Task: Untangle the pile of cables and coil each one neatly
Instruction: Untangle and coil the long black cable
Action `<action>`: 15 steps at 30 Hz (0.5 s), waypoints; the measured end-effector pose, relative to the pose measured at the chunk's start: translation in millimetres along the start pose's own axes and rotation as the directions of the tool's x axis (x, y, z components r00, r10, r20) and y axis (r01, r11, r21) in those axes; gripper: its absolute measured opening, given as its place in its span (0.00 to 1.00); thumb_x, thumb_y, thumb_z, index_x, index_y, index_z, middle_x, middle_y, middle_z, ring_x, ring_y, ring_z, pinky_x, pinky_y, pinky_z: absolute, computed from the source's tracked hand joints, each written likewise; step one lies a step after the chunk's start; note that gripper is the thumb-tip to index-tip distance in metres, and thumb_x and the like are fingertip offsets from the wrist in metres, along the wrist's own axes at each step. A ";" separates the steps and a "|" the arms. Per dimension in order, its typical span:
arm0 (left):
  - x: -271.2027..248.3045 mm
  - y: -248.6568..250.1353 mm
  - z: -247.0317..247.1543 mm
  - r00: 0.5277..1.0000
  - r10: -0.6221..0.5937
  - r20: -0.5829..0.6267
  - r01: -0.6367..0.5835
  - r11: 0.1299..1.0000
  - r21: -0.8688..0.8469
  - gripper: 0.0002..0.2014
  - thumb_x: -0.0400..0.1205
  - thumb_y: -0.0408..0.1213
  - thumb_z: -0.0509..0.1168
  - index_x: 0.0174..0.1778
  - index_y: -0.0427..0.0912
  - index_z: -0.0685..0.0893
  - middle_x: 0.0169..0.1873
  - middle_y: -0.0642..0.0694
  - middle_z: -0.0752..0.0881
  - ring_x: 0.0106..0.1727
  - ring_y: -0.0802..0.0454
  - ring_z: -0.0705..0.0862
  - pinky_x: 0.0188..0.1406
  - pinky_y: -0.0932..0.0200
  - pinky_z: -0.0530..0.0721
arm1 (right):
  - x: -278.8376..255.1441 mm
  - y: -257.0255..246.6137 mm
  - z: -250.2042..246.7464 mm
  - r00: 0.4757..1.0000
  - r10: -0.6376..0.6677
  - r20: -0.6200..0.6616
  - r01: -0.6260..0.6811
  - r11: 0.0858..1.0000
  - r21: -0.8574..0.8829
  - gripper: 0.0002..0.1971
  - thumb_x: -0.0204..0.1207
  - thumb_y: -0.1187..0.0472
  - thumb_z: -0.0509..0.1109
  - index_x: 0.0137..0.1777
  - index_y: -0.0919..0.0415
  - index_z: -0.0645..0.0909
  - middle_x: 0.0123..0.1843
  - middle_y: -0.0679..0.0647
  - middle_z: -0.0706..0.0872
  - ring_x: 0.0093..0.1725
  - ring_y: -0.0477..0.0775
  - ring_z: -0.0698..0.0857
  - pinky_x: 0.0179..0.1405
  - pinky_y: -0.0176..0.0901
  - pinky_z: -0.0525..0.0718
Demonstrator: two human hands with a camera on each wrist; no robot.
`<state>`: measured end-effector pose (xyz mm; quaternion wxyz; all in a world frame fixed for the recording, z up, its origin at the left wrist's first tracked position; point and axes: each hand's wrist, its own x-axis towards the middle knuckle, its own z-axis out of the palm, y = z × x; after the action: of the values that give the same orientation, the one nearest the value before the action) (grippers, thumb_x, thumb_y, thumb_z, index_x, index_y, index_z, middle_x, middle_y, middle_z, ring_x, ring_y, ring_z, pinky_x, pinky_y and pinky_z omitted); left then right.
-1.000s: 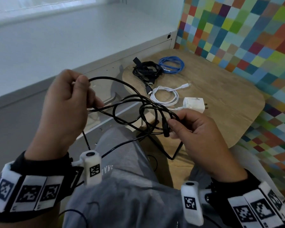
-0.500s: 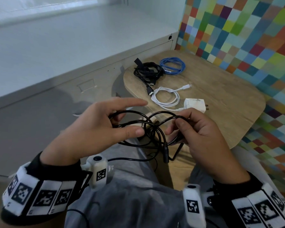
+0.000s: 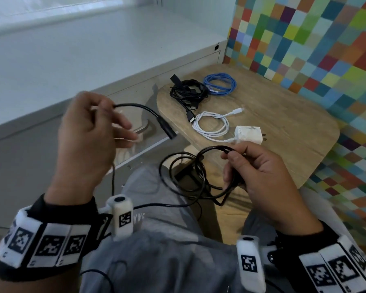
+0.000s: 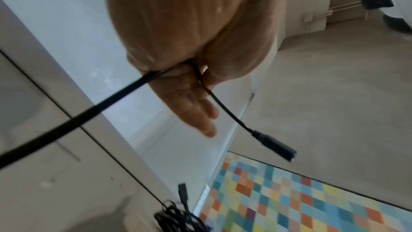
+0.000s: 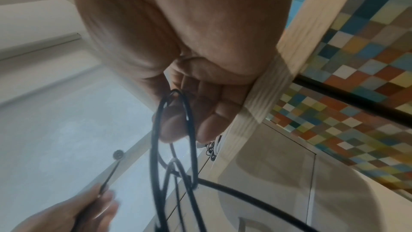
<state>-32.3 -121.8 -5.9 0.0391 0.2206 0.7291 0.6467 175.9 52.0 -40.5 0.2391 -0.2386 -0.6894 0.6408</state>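
Note:
I hold one thin black cable (image 3: 184,172) above my lap with both hands. My left hand (image 3: 89,132) pinches it near one end, and its barrel connector (image 3: 167,130) (image 4: 276,147) hangs free to the right of my fingers. My right hand (image 3: 256,168) grips a few loose loops (image 5: 176,138) of the same cable, which droop toward my knees. On the wooden table (image 3: 283,127) lie a coiled black cable (image 3: 188,93), a coiled blue cable (image 3: 220,83) and a coiled white cable (image 3: 211,125) joined to a white charger (image 3: 248,134).
A grey cabinet (image 3: 51,132) with a white top runs along the left. A checkered, multicoloured wall (image 3: 315,39) stands behind and right of the table. My grey-trousered legs (image 3: 167,250) lie below the hands.
My left hand has pulled up and left away from the right, drawing the connector end out of the bunch. The right hand kept the loops and rose slightly.

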 end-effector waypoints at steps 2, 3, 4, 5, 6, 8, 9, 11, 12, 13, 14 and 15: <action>7.9 -3.4 -13.7 0.993 0.082 -0.081 -0.072 0.989 0.126 0.08 0.90 0.40 0.57 0.48 0.55 0.78 0.30 0.49 0.86 0.23 0.41 0.80 0.22 0.50 0.76 | 0.8 -0.2 -3.8 0.998 0.022 -0.052 -0.021 0.999 0.025 0.12 0.89 0.66 0.64 0.47 0.61 0.87 0.32 0.60 0.86 0.27 0.62 0.84 0.30 0.51 0.85; 10.0 -5.0 -18.5 0.989 0.114 -0.096 -0.094 0.976 0.197 0.08 0.89 0.39 0.57 0.50 0.56 0.80 0.31 0.50 0.86 0.25 0.37 0.76 0.24 0.48 0.74 | 1.2 -0.9 -4.7 0.997 0.025 -0.073 -0.022 0.999 0.039 0.12 0.88 0.66 0.64 0.46 0.60 0.88 0.32 0.60 0.86 0.27 0.62 0.84 0.29 0.50 0.85; 11.0 -6.4 -22.1 0.986 0.140 -0.089 -0.112 0.957 0.266 0.11 0.87 0.38 0.56 0.53 0.57 0.82 0.33 0.50 0.86 0.28 0.33 0.75 0.25 0.47 0.74 | 1.5 -2.2 -4.8 0.995 0.021 -0.093 -0.016 0.998 0.053 0.13 0.88 0.65 0.64 0.45 0.58 0.89 0.33 0.59 0.87 0.27 0.61 0.84 0.28 0.50 0.85; 10.9 -7.0 -24.3 0.985 0.160 -0.059 -0.132 0.933 0.334 0.14 0.86 0.36 0.56 0.54 0.59 0.83 0.36 0.51 0.86 0.31 0.34 0.77 0.28 0.49 0.75 | 1.6 -3.5 -4.6 0.993 0.012 -0.115 -0.005 0.998 0.062 0.15 0.88 0.65 0.64 0.44 0.55 0.90 0.34 0.59 0.88 0.27 0.61 0.85 0.28 0.49 0.86; 10.4 -6.2 -25.0 0.986 0.169 -0.013 -0.150 0.906 0.395 0.16 0.86 0.34 0.56 0.53 0.60 0.85 0.39 0.52 0.86 0.32 0.40 0.78 0.30 0.53 0.75 | 1.6 -4.8 -4.3 0.990 0.000 -0.139 0.008 0.998 0.063 0.16 0.89 0.64 0.64 0.43 0.54 0.90 0.36 0.58 0.89 0.28 0.61 0.86 0.28 0.48 0.86; 8.7 -2.5 -23.7 0.985 0.132 0.108 -0.169 0.853 0.494 0.18 0.87 0.33 0.59 0.46 0.62 0.88 0.40 0.56 0.85 0.31 0.56 0.78 0.33 0.57 0.73 | 1.3 -5.7 -4.1 0.983 -0.018 -0.184 0.026 0.999 0.046 0.16 0.89 0.61 0.64 0.44 0.53 0.91 0.41 0.58 0.92 0.32 0.60 0.90 0.30 0.47 0.88; 5.9 0.9 -21.1 0.980 0.084 0.181 -0.169 0.832 0.528 0.16 0.87 0.35 0.62 0.45 0.63 0.88 0.36 0.59 0.84 0.29 0.60 0.77 0.33 0.58 0.71 | 0.9 -5.8 -4.1 0.981 -0.020 -0.194 0.028 0.999 0.038 0.16 0.89 0.60 0.64 0.45 0.54 0.91 0.42 0.59 0.93 0.34 0.61 0.91 0.32 0.49 0.90; -5.2 8.7 -10.7 0.932 -0.023 0.362 -0.191 0.817 0.544 0.07 0.85 0.44 0.67 0.46 0.61 0.89 0.30 0.67 0.83 0.28 0.67 0.78 0.31 0.64 0.71 | 0.8 -6.4 -3.4 0.981 -0.025 -0.190 0.034 0.999 0.043 0.15 0.90 0.60 0.64 0.44 0.56 0.90 0.41 0.62 0.92 0.34 0.63 0.91 0.33 0.53 0.90; -12.3 12.1 -3.1 0.890 -0.059 0.453 -0.220 0.813 0.539 0.04 0.82 0.51 0.68 0.46 0.61 0.89 0.32 0.72 0.84 0.31 0.70 0.80 0.32 0.68 0.73 | 0.6 -7.2 -2.7 0.983 -0.032 -0.181 0.044 0.997 0.063 0.16 0.90 0.60 0.63 0.43 0.56 0.88 0.42 0.62 0.91 0.32 0.63 0.90 0.33 0.54 0.90; -19.7 14.6 5.7 0.847 -0.067 0.528 -0.268 0.803 0.533 0.09 0.79 0.58 0.68 0.47 0.61 0.89 0.36 0.72 0.85 0.35 0.71 0.82 0.36 0.67 0.76 | 0.6 -8.5 -1.4 0.985 -0.039 -0.171 0.056 0.994 0.093 0.17 0.90 0.61 0.62 0.42 0.55 0.87 0.43 0.62 0.90 0.31 0.63 0.89 0.32 0.55 0.89; -26.1 13.0 14.1 0.804 -0.055 0.593 -0.324 0.794 0.514 0.15 0.76 0.65 0.67 0.48 0.62 0.89 0.41 0.70 0.86 0.38 0.71 0.82 0.39 0.65 0.79 | 0.2 -10.3 0.2 0.986 -0.045 -0.158 0.066 0.990 0.125 0.17 0.91 0.61 0.61 0.41 0.54 0.86 0.43 0.60 0.90 0.29 0.63 0.88 0.32 0.56 0.89; -31.7 9.1 22.5 0.768 -0.038 0.640 -0.373 0.785 0.495 0.19 0.74 0.69 0.66 0.49 0.62 0.90 0.44 0.66 0.86 0.38 0.70 0.82 0.40 0.63 0.80 | -0.5 -12.0 2.0 0.988 -0.053 -0.142 0.074 0.986 0.150 0.18 0.90 0.61 0.60 0.40 0.52 0.86 0.43 0.57 0.90 0.28 0.62 0.87 0.31 0.56 0.89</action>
<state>6.4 -112.2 -8.0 0.1430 0.4884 0.8156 0.2754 174.8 49.3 -28.7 0.3243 -0.2409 -0.6265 0.6666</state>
